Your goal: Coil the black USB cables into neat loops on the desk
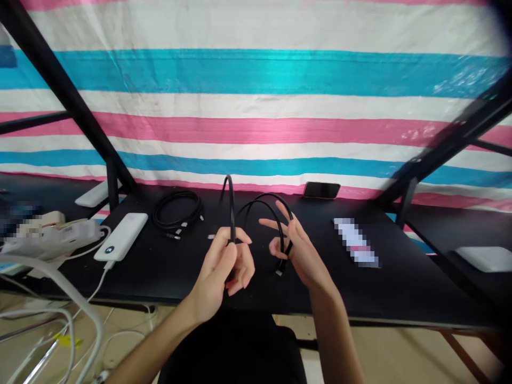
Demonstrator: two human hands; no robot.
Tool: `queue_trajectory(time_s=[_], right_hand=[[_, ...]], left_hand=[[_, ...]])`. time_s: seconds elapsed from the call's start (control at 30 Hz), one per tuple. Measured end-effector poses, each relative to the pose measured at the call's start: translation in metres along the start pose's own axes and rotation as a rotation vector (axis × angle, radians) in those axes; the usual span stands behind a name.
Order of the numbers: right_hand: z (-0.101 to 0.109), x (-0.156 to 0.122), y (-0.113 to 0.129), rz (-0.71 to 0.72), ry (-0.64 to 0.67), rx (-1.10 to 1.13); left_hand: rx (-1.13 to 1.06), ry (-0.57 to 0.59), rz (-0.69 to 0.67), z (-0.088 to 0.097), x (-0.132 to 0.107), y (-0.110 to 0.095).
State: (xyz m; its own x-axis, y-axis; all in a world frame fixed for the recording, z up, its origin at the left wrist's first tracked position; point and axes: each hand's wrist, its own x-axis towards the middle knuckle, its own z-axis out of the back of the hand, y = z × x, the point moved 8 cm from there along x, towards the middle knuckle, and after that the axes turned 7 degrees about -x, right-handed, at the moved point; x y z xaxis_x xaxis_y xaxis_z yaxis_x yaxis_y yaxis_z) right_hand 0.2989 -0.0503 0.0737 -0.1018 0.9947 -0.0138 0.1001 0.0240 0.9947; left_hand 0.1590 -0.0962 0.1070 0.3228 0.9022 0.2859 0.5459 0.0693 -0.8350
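Note:
My left hand [227,262] pinches a black cable [232,208] between thumb and fingers, and the cable arches up from the grip and drops behind it. To the right, my right hand [295,242] holds loops of black cable [266,198], its thumb against them and some fingers stretched out. A light-coloured connector [279,272] hangs below the right hand's grip. Another light connector end [211,236] lies on the table just left of my left hand. Whether both hands hold one and the same cable I cannot tell.
A coiled black cable [176,210] lies at the back left of the black table [256,298], near a white power bank [122,237]. A white power strip [60,237] stands farther left. To the right are a phone [356,242] and a dark phone [322,190] propped at the back.

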Motion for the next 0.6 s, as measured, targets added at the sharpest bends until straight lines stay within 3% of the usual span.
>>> queue_trajectory(time_s=[0.1,0.27,0.37,0.43,0.53,0.6], right_hand=[[0.006,0.0,0.002,-0.009,-0.001,0.027],[0.076,-0.011,0.004,-0.005,-0.27,-0.019],[0.09,-0.019,0.007,0.045,-0.314,0.021],[0.074,-0.022,0.016,0.133,-0.252,-0.007],[0.022,-0.027,0.031,0.252,-0.03,-0.194],[-0.007,-0.03,0.035,0.273,0.074,-0.356]], left_hand=[[0.009,-0.052,-0.044,0.014,0.0,-0.01],[-0.02,-0.167,-0.206,0.057,-0.008,-0.052],[0.171,-0.154,-0.216,0.062,-0.003,-0.058],[0.388,-0.07,-0.154,0.046,0.007,-0.045],[0.701,0.122,-0.047,0.008,0.027,-0.017],[0.841,0.183,-0.038,-0.007,0.038,-0.007]])
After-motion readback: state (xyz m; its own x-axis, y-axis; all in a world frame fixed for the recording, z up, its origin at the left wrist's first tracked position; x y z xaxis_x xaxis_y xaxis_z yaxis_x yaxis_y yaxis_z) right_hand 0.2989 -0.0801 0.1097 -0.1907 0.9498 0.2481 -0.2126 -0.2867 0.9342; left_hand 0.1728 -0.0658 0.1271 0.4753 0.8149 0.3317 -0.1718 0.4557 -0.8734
